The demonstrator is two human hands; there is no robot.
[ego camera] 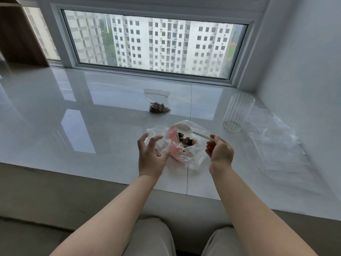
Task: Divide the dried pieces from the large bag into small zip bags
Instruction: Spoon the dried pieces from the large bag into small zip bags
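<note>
The large clear bag (195,156) with a pink strip lies open on the white sill, and dark dried pieces (186,141) show inside it. My right hand (219,151) grips the handle of a white plastic spoon (184,128), whose empty bowl hovers over the bag. My left hand (152,154) has its fingers spread and holds a small clear zip bag (156,139) at the large bag's left side, thumb against the plastic. A filled small zip bag (158,104) lies farther back on the sill.
A ribbed clear glass (237,111) stands to the right, beside a heap of empty clear bags (275,143). The glossy white sill (73,117) stretches left; a window is behind and a wall rises at the right. My knees are below the sill's front edge.
</note>
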